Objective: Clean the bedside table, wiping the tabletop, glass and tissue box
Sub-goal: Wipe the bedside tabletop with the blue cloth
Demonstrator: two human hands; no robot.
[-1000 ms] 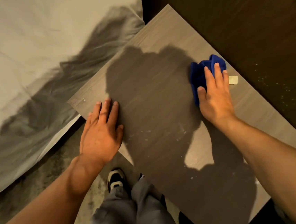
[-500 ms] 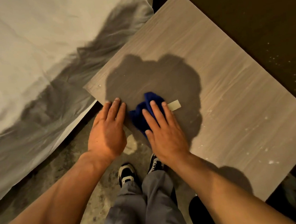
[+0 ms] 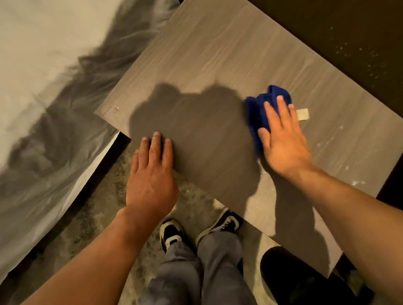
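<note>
And the cloth (image 3: 264,112) swings back out to the right: half a second ago our right hand (image 3: 284,142) has it tucked in at the near-left corner of the table (image 3: 210,53), right next to our left hand (image 3: 152,172), and now it sits out past the middle, toward the right edge. A second ago it is out on that same side, so we read this as a full there-and-back stroke across the tabletop.

Our right hand lies flat, fingers spread, palm pressing the bunched blue cloth down; a pale tag (image 3: 302,114) pokes out just beside the fingertips. Our left hand is flat too, fingers together, resting on the near-left edge and bracing, holding nothing.

What does that mean for the job? The shaded middle band of the top looks swept. But look right: pale specks (image 3: 341,128) dot the surface just beyond the cloth and down toward the near-right corner, so that stretch probably needs another pass. The far end by the bed (image 3: 40,69) looks clean, though we cannot say it has been wiped.

No glass, no tissue box anywhere in view, so those two wipes look to be ahead of us
</note>
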